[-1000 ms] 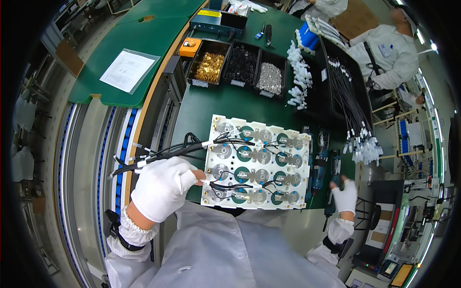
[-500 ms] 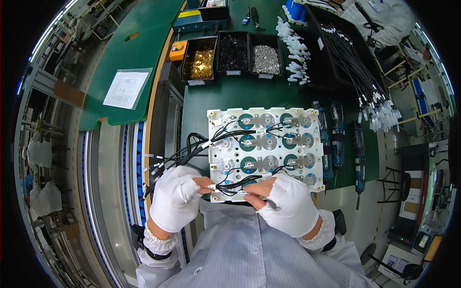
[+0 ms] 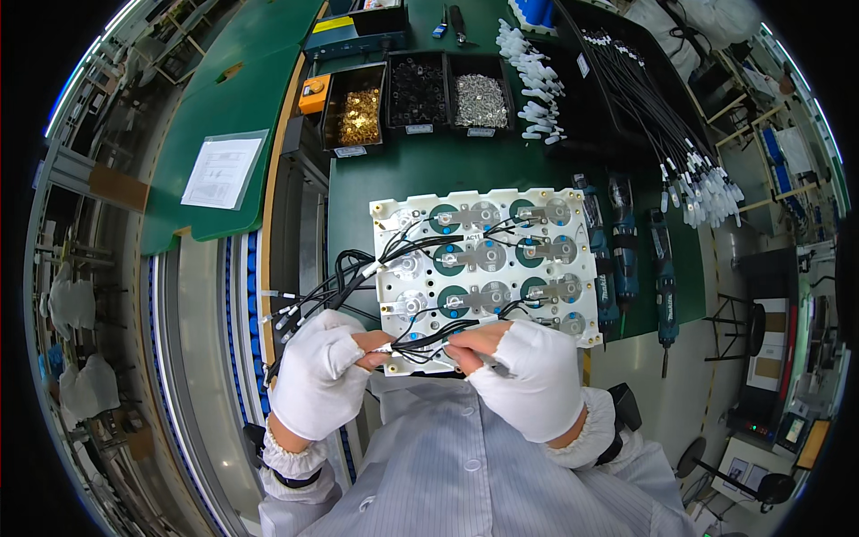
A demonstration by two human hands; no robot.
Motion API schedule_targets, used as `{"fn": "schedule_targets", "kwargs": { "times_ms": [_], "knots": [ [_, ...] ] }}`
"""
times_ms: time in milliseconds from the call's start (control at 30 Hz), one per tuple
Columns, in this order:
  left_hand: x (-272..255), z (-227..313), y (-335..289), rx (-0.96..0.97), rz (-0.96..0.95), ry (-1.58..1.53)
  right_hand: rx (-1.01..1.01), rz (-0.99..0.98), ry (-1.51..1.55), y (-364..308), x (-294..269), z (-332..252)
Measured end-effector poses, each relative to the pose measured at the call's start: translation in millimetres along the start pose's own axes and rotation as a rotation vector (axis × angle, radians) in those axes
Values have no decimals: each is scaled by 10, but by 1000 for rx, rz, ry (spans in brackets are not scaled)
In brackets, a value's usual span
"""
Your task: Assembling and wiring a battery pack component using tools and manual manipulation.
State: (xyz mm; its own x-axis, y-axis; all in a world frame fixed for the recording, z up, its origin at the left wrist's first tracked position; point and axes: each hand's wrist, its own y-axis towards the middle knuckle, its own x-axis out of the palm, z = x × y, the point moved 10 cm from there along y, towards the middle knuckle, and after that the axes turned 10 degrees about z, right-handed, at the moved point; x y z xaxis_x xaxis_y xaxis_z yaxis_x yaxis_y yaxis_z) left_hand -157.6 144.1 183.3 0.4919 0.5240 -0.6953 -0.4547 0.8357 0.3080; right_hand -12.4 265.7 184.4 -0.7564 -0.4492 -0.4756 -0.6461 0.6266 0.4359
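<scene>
Head view: left hand (image 3: 318,371) and right hand (image 3: 528,376) pinch black cables (image 3: 420,342), ends seemingly hidden.

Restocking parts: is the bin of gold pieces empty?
No. The gold-parts bin holds a heap of gold pieces covering most of its floor.

thin black cables (image 3: 420,342), apparently across white fixture plate (image 3: 488,268)

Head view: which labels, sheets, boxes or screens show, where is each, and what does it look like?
Sheet: white printed page in a clear sleeve, on the green mat at far left.
Bin labels: small white tags on the front edges of three black parts bins.
Box: dark blue, yellow sticker on top, behind the bins.
Screen: small dark display, lower right edge; too small to tell more.
</scene>
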Motion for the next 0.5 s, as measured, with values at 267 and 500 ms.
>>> {"fn": "schedule_targets", "kwargs": {
  "times_ms": [267, 500],
  "knots": [
    [88, 6, 28, -7, -168, -40, -89, -73, -237, -3, 118, -109],
    [89, -39, 175, -78, -236, -140, -182, -75, -238, -38, 154, -196]
  ]
}}
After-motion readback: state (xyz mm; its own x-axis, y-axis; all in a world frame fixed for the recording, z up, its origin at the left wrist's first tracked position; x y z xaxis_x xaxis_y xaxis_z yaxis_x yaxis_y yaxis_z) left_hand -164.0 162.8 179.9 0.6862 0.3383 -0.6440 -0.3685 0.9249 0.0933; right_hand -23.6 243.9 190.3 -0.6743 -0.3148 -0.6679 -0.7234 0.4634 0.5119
